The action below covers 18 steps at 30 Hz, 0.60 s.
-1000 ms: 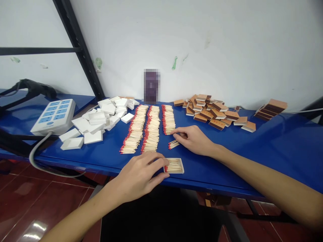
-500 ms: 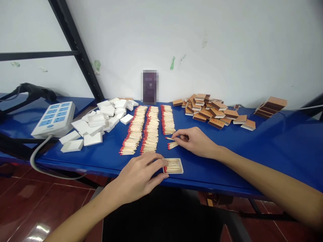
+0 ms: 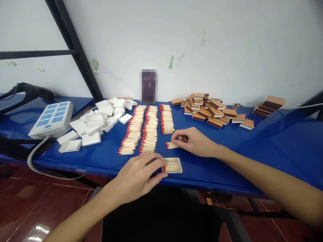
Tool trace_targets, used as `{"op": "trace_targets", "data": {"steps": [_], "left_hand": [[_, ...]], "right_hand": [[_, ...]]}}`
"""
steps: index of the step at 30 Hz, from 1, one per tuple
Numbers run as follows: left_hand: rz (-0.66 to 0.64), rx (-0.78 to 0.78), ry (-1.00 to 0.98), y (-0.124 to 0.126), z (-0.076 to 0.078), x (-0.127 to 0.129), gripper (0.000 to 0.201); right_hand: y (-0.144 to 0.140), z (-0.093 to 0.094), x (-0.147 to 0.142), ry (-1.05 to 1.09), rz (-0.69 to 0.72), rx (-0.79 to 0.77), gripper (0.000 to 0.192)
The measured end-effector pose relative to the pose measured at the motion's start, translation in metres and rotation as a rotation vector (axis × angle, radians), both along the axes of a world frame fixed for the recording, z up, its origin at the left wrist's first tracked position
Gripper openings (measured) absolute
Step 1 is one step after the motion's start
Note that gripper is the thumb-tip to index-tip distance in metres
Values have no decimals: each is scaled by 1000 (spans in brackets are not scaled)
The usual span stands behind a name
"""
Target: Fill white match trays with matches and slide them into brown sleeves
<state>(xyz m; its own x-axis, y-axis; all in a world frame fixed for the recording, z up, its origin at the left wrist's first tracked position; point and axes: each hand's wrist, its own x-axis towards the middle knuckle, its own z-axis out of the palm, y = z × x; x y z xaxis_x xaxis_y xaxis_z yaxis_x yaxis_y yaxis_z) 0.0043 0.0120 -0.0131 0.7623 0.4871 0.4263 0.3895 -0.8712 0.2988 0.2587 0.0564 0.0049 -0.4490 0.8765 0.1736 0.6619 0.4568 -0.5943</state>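
Near the table's front edge lies a white matchbox tray (image 3: 180,166) filled with red-tipped matches (image 3: 172,165). My left hand (image 3: 142,173) grips the tray's left end, the thumb at its near side and the fingers over its far corner. Behind the tray, my right hand (image 3: 193,143) has thumb and fingers closed over a small bunch of matches (image 3: 170,145); their red heads point left and their other ends are hidden under the fingers. Beyond it is a short row of matches (image 3: 167,119). Two longer rows of matches (image 3: 134,129) (image 3: 149,131) run to its left.
White empty trays (image 3: 94,129) are heaped on the left, beside a power strip (image 3: 51,118). Brown matchbox sleeves (image 3: 214,112) are piled at the back right, with a stack of sleeves (image 3: 270,105) farther right. A blurred dark object (image 3: 148,86) leans on the wall.
A single match that lay apart above the small bunch is now together with it under my right fingers. My left hand keeps its place on the tray. The view has shifted slightly.
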Motion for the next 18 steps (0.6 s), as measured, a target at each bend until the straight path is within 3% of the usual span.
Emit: {"op": "trace_targets", "data": {"steps": [10,18], "left_hand": [[5,16,10,-1,-1,-2,18],[8,21,6,0,-2,-1,18]], "right_hand": [[14,-9,-3,-54,-145,200,19],[20,-10,-3,-103,-156,207,18]]}}
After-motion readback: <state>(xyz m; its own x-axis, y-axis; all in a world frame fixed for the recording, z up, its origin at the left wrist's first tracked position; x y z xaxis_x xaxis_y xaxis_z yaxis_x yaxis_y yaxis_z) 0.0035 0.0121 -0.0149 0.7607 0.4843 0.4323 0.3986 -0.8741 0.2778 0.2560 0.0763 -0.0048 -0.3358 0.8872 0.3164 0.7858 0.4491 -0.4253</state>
